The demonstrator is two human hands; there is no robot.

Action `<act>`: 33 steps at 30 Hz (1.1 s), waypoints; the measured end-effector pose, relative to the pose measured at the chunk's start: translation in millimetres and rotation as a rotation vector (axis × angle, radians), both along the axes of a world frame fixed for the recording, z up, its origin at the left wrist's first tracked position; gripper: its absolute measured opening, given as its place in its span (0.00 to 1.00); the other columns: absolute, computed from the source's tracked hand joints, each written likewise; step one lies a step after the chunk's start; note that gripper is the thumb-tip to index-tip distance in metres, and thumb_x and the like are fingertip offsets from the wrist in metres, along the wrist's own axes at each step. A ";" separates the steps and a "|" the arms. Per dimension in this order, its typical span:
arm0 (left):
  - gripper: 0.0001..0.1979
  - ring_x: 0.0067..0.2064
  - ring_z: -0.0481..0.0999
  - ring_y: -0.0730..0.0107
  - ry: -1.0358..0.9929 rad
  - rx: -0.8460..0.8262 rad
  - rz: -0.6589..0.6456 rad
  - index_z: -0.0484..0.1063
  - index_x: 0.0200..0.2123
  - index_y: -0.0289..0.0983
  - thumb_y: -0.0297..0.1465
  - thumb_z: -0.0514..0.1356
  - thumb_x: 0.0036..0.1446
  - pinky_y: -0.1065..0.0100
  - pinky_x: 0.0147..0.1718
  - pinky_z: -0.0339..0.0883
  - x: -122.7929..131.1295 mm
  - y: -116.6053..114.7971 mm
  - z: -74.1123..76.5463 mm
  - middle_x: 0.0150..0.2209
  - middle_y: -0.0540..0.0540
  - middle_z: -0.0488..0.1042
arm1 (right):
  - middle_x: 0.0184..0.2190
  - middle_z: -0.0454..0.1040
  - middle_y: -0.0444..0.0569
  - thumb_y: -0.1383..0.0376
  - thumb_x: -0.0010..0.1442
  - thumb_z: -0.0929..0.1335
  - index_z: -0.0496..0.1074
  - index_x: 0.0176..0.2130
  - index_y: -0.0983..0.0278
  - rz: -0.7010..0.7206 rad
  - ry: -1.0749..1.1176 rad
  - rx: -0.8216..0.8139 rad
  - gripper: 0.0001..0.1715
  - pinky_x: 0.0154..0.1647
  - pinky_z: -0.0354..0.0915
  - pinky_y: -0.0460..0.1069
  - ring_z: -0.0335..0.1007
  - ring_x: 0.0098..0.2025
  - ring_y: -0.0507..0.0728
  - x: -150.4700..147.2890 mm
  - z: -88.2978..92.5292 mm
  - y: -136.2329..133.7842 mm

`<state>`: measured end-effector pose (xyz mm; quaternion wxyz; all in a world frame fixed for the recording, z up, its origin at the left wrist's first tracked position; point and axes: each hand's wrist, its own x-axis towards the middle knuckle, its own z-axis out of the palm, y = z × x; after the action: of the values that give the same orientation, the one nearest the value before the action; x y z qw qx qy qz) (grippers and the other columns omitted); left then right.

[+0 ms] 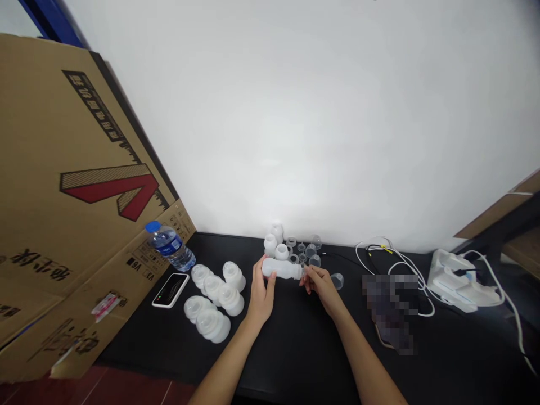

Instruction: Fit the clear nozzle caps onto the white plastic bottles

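My left hand (261,291) grips the body of a white plastic bottle (280,268), which lies sideways above the black table. My right hand (321,284) pinches the bottle's narrow neck end with its fingertips. A clear plastic cup (336,280) rests just beyond my right fingers. Behind the bottle stand several small clear parts (306,250) and several white bottle pieces (273,241). To the left of my left hand lie several frosted white wide-necked funnel pieces (213,306).
A large cardboard panel (80,185) leans at the left, beside a water bottle with a blue cap (171,246) and a black smartphone (171,289). White cables (392,267), a pixelated dark object (390,312) and a white device (459,284) lie right. A white wall (270,112) backs the black table (295,360).
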<state>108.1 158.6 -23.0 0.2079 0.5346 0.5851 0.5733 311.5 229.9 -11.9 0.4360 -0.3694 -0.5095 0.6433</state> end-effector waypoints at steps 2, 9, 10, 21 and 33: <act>0.27 0.71 0.66 0.50 -0.003 -0.003 -0.012 0.59 0.72 0.43 0.46 0.52 0.76 0.46 0.68 0.64 0.0 -0.2 1.3 0.70 0.35 0.64 | 0.23 0.78 0.46 0.37 0.61 0.74 0.74 0.25 0.61 -0.004 -0.035 0.020 0.33 0.21 0.60 0.47 0.62 0.19 0.51 0.1 -2.1 0.9; 0.29 0.72 0.66 0.50 -0.019 0.028 -0.002 0.57 0.73 0.43 0.47 0.53 0.76 0.46 0.67 0.65 -0.1 1.8 -6.2 0.71 0.34 0.63 | 0.23 0.79 0.49 0.33 0.62 0.71 0.78 0.24 0.62 0.015 -0.130 0.050 0.38 0.20 0.59 0.46 0.64 0.18 0.51 -0.3 -13.5 5.2; 0.30 0.72 0.66 0.50 -0.033 0.029 -0.007 0.57 0.74 0.43 0.47 0.53 0.76 0.47 0.66 0.66 0.0 2.5 -8.4 0.71 0.34 0.63 | 0.23 0.80 0.50 0.33 0.63 0.70 0.78 0.25 0.63 0.023 -0.128 0.050 0.38 0.20 0.59 0.46 0.65 0.19 0.51 -0.4 -14.1 5.3; 0.29 0.69 0.69 0.50 -0.035 0.027 0.044 0.61 0.71 0.43 0.50 0.54 0.74 0.50 0.62 0.70 -3.4 3.7 -1.9 0.68 0.35 0.67 | 0.24 0.72 0.40 0.41 0.57 0.79 0.79 0.38 0.60 0.027 -0.101 0.158 0.27 0.25 0.63 0.47 0.64 0.23 0.52 4.0 -5.0 3.4; 0.29 0.67 0.72 0.51 -0.088 0.021 0.022 0.62 0.71 0.43 0.50 0.54 0.74 0.51 0.61 0.71 -2.5 3.3 -4.4 0.68 0.36 0.68 | 0.23 0.74 0.44 0.37 0.66 0.71 0.80 0.31 0.62 0.071 -0.179 0.222 0.32 0.27 0.63 0.48 0.66 0.24 0.54 3.9 -6.9 3.5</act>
<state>105.7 162.0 -27.4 0.2214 0.5044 0.5751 0.6048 315.4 233.4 -18.8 0.4040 -0.3564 -0.6270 0.5627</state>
